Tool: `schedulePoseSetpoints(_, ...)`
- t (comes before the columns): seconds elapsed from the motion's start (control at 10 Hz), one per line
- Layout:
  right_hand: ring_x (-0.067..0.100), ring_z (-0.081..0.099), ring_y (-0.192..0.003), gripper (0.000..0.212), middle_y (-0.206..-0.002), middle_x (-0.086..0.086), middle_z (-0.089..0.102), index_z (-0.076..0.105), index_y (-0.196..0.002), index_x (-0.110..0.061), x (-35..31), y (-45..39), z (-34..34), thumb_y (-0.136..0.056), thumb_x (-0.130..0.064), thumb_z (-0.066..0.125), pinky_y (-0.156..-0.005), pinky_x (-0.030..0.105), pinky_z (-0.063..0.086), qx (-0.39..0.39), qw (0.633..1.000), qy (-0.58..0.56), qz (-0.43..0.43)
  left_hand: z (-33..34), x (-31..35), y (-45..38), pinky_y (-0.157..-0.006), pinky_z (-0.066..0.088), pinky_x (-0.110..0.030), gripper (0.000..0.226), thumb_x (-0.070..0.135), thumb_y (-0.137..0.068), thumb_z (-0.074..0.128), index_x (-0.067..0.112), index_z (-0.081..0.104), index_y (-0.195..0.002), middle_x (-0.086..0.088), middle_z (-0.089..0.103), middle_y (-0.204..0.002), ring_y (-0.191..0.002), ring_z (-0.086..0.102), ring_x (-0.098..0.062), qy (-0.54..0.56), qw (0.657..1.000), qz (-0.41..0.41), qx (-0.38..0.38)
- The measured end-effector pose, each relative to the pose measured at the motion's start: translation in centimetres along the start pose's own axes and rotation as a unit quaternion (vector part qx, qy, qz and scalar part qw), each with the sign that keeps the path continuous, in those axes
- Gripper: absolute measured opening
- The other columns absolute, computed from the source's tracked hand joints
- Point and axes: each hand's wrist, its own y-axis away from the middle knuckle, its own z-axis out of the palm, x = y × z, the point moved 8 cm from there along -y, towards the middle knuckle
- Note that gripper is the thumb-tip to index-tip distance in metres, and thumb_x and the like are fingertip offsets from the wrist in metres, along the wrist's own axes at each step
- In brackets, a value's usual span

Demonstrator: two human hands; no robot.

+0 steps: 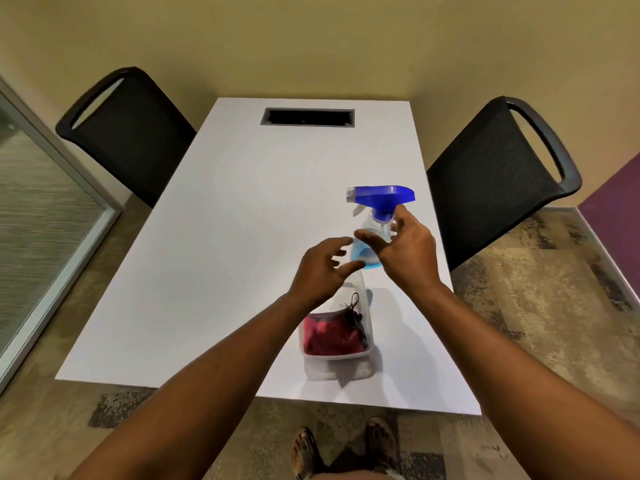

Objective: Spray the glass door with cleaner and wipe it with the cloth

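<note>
You are at the very start: nothing is picked up yet. Both your hands reach out over the white rectangular desk toward the clear plastic spray bottle with the blue trigger head, which stands upright on the desk's right half. Your right hand is just beside the bottle's neck with its fingers spread and released, closing on nothing so far. Your left hand hovers just in front of the bottle's base, fingers likewise loose and empty.

The next move, as I judge it, calls for wrapping your right hand around the neck under the trigger, and taking the cloth with your left.

The bottle holds a little blue liquid low down. Nearer you sits a clear plastic tub, and in it lies the red cloth with dark edging, bunched up.

The frosted glass door in its pale metal frame is well apart, at your far left, so you must turn to it.
</note>
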Motion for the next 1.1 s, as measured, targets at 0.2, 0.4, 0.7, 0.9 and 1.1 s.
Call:
schedulePoseSetpoints(0.2, 0.013, 0.057, -0.080, 0.055, -0.093, -0.005, 0.065, 0.058, -0.111, -0.018, -1.2, 0.0, 5.1, -0.077, -0.056, 0.078, -0.067, 0.018, 0.041, -0.047, 0.998, 0.036, -0.006, -2.9, -3.4, 0.6, -0.083, 0.058, -0.020, 0.048, 0.034, -0.089, 0.076, 0.020, 0.066, -0.134, 0.000, 0.070, -0.129, -0.100, 0.071, -0.012, -0.027, 0.997, -0.062, 0.041)
schedulePoseSetpoints(0.4, 0.010, 0.058, -0.077, 0.041, -0.088, -0.014, 0.058, 0.048, -0.100, -0.032, 0.8, 1.1, 9.4, -0.079, -0.052, 0.077, -0.063, 0.011, 0.037, -0.100, 0.994, 0.023, 0.027, -2.9, -6.5, 1.8, -0.093, 0.056, -0.028, 0.046, 0.039, -0.092, 0.071, 0.021, 0.065, -0.134, 0.002, 0.073, -0.124, -0.108, 0.070, -0.015, -0.096, 0.990, -0.102, 0.014)
schedulePoseSetpoints(0.7, 0.001, 0.059, -0.072, 0.036, -0.081, -0.024, 0.057, 0.049, -0.099, -0.033, 3.5, 2.1, 11.9, -0.080, -0.048, 0.076, -0.063, 0.011, 0.041, -0.110, 0.991, 0.006, 0.080, -1.4, -8.3, 1.8, -0.099, 0.048, -0.028, 0.048, 0.037, -0.098, 0.061, 0.023, 0.057, -0.144, -0.002, 0.065, -0.137, -0.120, 0.062, -0.020, -0.186, 0.973, -0.122, -0.053)
schedulePoseSetpoints(0.9, 0.015, 0.065, -0.084, 0.043, -0.096, -0.007, 0.068, 0.056, -0.105, -0.024, 3.9, 2.7, 12.4, -0.081, -0.054, 0.075, -0.074, 0.028, 0.054, -0.107, 0.991, 0.043, 0.068, -1.4, -8.4, 1.7, -0.080, 0.040, -0.018, 0.042, 0.033, -0.097, 0.061, 0.026, 0.062, -0.139, -0.004, 0.071, -0.124, -0.101, 0.065, -0.016, -0.196, 0.972, -0.105, -0.071)
schedulePoseSetpoints(1.1, 0.021, 0.065, -0.105, 0.064, -0.122, -0.002, 0.065, 0.048, -0.133, -0.026, 4.7, 3.2, 11.7, -0.079, -0.047, 0.076, -0.081, 0.027, 0.049, -0.154, 0.984, 0.077, 0.054, -2.2, -9.3, 1.9, -0.102, 0.046, -0.029, 0.052, 0.036, -0.098, 0.060, 0.021, 0.054, -0.147, -0.001, 0.061, -0.144, -0.129, 0.058, -0.021, -0.192, 0.971, -0.128, -0.068)
